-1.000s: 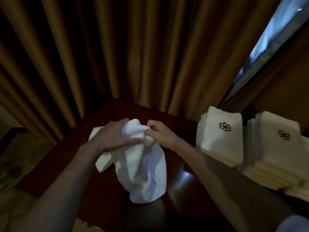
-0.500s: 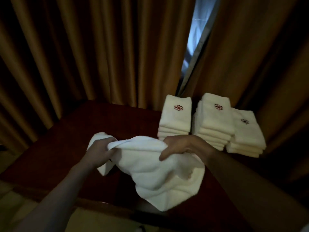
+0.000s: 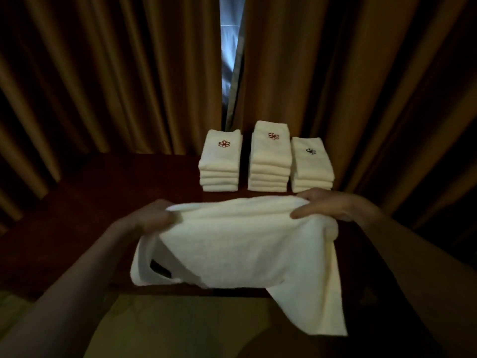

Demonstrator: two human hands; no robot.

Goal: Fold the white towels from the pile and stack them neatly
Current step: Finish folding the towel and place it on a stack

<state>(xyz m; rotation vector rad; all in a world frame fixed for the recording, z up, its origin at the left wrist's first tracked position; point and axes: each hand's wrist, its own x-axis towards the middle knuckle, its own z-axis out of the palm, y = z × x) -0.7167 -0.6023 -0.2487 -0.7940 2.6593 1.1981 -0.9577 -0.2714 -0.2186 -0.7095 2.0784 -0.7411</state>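
— Towel (image 3: pixel 247 244) first: where is it?

— Stretched between both hands above the near edge of the dark wooden table (image 3: pixel 77 215), its lower right corner hanging past that edge (the light is dim, so the folds are hard to read).

— And the hands?

— The left hand (image 3: pixel 152 218) grips the top left edge, fingers curled round the cloth. The right hand (image 3: pixel 325 205) holds the top right edge, thumb in front, fingers behind.

— Anything behind?

— Three stacks of folded white towels at the table's far side: the left stack (image 3: pixel 220 161) and the middle stack (image 3: pixel 269 156) bear red flower emblems, the right stack (image 3: pixel 311 164) a dark one. Brown curtains (image 3: pixel 116 73) hang behind, parted by a narrow gap.
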